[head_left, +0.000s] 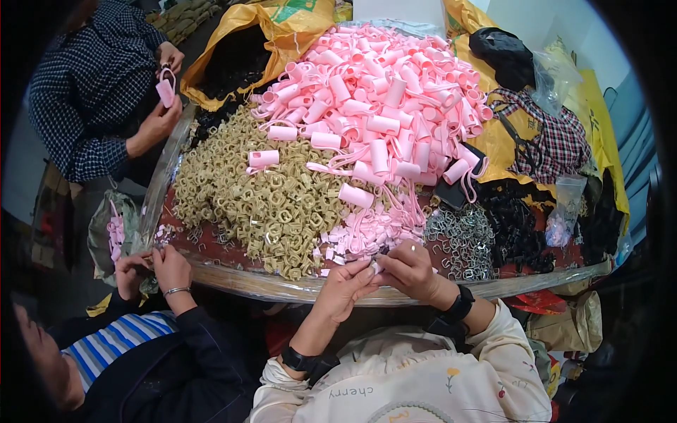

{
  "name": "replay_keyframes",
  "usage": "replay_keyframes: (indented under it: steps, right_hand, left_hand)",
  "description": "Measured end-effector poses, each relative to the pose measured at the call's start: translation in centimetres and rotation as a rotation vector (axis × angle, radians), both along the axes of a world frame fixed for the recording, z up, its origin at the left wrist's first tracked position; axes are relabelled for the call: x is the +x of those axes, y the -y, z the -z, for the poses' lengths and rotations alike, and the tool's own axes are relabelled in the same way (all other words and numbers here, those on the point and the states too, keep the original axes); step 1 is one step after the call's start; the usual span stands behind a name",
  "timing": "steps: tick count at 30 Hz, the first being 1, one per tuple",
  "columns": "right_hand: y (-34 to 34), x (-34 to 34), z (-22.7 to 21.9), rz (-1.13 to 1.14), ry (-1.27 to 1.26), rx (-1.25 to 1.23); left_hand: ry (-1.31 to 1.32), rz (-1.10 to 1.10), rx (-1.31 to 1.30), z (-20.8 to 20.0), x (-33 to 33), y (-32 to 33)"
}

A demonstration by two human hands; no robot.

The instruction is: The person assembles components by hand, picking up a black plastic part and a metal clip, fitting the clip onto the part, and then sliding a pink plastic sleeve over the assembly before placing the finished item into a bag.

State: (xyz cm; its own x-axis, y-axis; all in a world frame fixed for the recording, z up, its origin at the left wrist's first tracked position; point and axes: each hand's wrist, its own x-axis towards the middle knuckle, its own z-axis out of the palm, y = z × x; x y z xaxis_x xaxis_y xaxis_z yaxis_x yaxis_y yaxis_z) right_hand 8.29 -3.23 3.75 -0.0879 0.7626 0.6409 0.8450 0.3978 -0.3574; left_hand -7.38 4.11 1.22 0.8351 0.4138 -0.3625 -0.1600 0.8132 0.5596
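Observation:
My left hand [343,287] and my right hand [409,271] meet at the table's near edge, fingertips pinched together around a small part mostly hidden by the fingers. A bit of pale pink shows between them, too small to name. Just beyond my hands lies a heap of small pink plastic pieces [370,229]. To its right spreads a pile of silver metal hooks [460,240]. On the left, tan ring-shaped plastic parts [247,197] form a wide mound. Farther back, pink cylinders with strap loops [381,99] are piled high.
Black parts [518,229] and a clear bag [566,208] lie at the right. A yellow sack [296,32] stands at the back left. One co-worker's hands [166,271] work at the near left edge; another's hand [156,128] holds a pink cylinder. A dark phone-like slab [451,194] lies mid-table.

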Motion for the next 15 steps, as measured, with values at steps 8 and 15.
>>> replay_keyframes:
  steps: [8, 15]
  right_hand:
    - [-3.8, 0.1, 0.5, -0.091, -0.012, -0.022]
    - [-4.4, 0.1, 1.2, -0.088, -0.021, -0.096]
  left_hand:
    - [0.090, -0.074, 0.162, 1.1, 0.1, -3.1]
    - [0.035, -0.166, 0.147, 0.2, 0.5, -2.9]
